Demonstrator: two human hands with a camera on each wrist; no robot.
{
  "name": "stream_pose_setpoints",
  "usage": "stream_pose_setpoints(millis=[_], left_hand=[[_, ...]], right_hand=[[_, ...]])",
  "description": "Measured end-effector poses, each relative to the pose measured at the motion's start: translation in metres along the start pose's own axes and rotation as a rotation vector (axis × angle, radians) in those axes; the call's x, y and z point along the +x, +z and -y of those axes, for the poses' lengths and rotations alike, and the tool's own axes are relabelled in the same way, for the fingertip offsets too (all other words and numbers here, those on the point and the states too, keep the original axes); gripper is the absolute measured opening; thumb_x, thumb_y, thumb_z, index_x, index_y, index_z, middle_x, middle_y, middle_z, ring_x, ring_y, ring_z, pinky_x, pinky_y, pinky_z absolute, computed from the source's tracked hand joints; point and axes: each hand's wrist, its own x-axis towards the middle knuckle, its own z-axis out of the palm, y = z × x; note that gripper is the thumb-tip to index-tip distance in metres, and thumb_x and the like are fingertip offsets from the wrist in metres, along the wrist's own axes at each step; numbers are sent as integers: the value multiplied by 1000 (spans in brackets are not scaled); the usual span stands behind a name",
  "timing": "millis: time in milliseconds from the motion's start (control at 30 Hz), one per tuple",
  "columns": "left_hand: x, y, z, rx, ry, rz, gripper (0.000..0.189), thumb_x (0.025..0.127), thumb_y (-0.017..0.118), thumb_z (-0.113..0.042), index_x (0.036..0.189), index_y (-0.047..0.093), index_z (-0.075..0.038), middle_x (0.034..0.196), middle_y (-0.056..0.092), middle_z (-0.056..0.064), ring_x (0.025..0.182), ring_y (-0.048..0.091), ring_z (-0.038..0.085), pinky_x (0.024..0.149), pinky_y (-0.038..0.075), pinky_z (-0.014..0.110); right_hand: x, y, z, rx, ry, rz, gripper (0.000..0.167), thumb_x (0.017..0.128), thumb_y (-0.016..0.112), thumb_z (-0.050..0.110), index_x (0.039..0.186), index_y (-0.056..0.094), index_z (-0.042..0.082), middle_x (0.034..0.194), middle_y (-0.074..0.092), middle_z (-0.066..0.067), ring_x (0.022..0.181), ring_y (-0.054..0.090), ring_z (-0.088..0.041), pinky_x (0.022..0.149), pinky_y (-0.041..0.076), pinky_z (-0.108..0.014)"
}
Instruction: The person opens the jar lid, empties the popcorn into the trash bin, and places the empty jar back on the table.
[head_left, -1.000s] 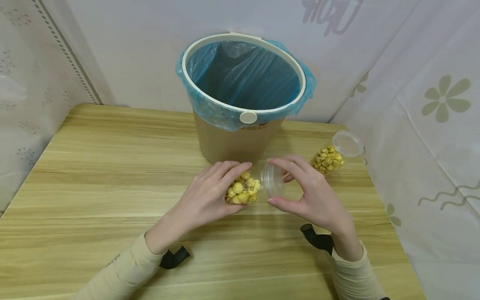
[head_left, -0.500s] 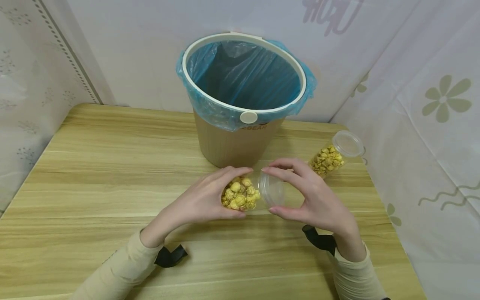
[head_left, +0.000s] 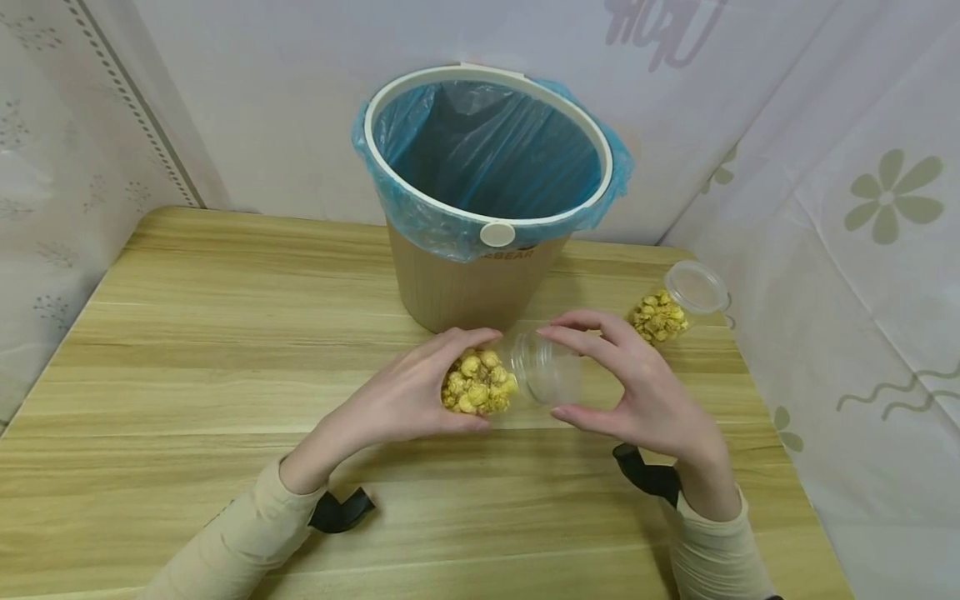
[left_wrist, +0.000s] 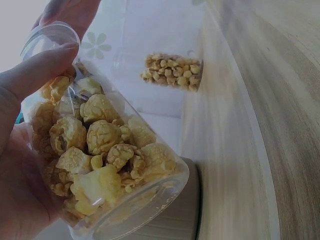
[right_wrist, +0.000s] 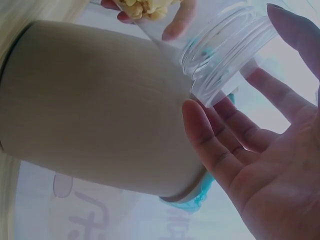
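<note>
My left hand (head_left: 420,387) grips a clear plastic jar (left_wrist: 107,135) of yellow popcorn (head_left: 478,383), lying sideways above the table in the head view. The jar's mouth points right, toward my right hand (head_left: 637,392). Thumb and fingertips of the right hand pinch the rim of the clear screw lid (head_left: 558,371) at the jar's mouth. Ridged rings show there in the right wrist view; being see-through, they hide how far the lid stands from the neck. Behind the right hand, a second jar of popcorn (head_left: 660,315) stands upright with a clear lid (head_left: 697,287) on top.
A beige bin (head_left: 468,292) lined with a blue bag (head_left: 427,229) stands at the back of the wooden table (head_left: 225,358), just beyond the hands. Patterned white cloth (head_left: 862,292) hangs behind and at the sides. Black straps (head_left: 341,511) stick out at both wrists.
The right hand has shifted to the right with the lid, and a wider stretch of clear plastic shows between the popcorn and its fingers. The left hand has moved slightly left with the jar.
</note>
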Motion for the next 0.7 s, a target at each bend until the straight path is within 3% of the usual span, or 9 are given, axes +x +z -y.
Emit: stream_pose_setpoints(millis=[200,500,700], left_hand=[[1,0,-1,-17,-36,-13,95,74,91,-44,154,40,-33,146,55,-6,132,57,19,101,55,50],[1,0,-1,2,-35,-29,96,72,92,-41,153,41,-32,138,57,-6,124,59,17,95,57,48],[1,1,0,15,-13,-42,97,72,93,-39,153,41,-31,135,58,-5,119,60,16,93,58,46]], right_hand=[[-2,-4,-10,32,17,-13,66,89,80,41,144,59,10,140,59,-9,116,59,-18,92,51,-21],[-5,-11,-31,24,111,2,82,73,92,10,147,56,11,142,59,-8,118,59,-13,90,55,-20],[-7,-12,-44,8,213,36,85,76,91,10,151,52,17,145,58,-6,120,59,-10,90,57,-24]])
